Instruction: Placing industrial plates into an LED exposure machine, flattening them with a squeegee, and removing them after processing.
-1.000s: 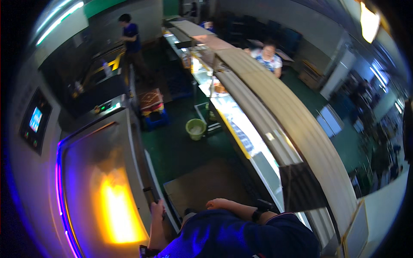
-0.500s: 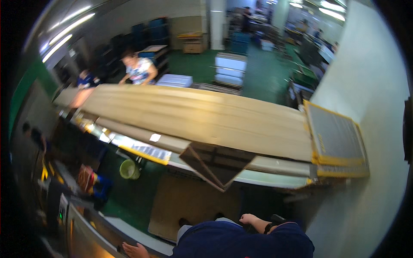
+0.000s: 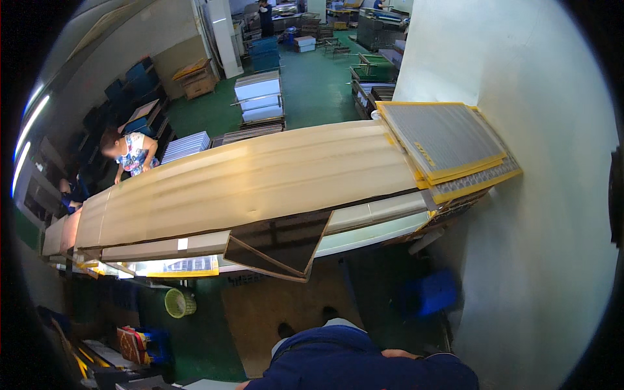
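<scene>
Green-floored workshop [image 3: 305, 91], seen from above; pale wall [image 3: 520, 78] filling the right side. Far left, a co-worker [image 3: 133, 153] in a patterned top bent over the far edge of the long desk [image 3: 260, 182], its tan top running from lower left to upper right. Under the near edge, a lit strip, then a green basket [image 3: 180, 302] on the floor. At the middle of the near edge, a dark glossy panel [image 3: 283, 244] jutting out toward the camera. On the right end of the desk, a stack of grey mesh frames with yellow borders [image 3: 448, 146], overhanging slightly. Below it, a blue stool [image 3: 429, 292]. At the bottom edge, own blue-sleeved arm [image 3: 364, 367] with a bit of the right forearm bare. Neither hand in view, so grip cannot be told; dark panel well ahead of the arm, apart from it
</scene>
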A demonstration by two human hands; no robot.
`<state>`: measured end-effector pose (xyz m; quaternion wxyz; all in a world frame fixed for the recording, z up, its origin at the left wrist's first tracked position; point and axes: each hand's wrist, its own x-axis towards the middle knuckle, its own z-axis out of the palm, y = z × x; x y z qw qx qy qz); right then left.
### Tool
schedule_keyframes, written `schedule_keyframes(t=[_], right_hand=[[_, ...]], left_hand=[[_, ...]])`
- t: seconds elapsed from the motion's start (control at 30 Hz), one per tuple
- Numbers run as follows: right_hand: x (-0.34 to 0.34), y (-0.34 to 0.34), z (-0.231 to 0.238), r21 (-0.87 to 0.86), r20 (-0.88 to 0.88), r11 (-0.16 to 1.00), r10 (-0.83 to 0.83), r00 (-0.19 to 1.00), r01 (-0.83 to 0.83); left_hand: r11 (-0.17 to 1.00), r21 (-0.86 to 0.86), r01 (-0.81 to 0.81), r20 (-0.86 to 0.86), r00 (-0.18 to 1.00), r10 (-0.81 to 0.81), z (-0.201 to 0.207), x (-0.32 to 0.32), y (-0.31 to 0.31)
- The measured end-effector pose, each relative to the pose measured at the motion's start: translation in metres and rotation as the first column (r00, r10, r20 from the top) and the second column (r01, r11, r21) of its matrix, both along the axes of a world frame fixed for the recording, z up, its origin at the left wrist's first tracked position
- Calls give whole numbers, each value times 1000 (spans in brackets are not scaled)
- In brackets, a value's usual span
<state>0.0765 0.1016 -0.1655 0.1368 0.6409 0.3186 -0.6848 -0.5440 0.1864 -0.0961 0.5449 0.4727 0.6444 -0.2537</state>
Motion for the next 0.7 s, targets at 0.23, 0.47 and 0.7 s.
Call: schedule_keyframes(t=[0.23, 0.47, 0.7], right_hand=[[-14, -23, -30, 123, -28, 980, 163, 986, -158], [-55, -15, 34, 63, 202, 960, 255, 945, -273], [-54, -105, 109, 356, 367, 649, 565, 739, -673]], left_hand=[[994, 85, -72, -18, 997, 74, 21, -27, 6], [983, 139, -122, 13, 992, 122, 6, -63, -17], [980, 161, -121, 19, 993, 119, -5, -92, -54]])
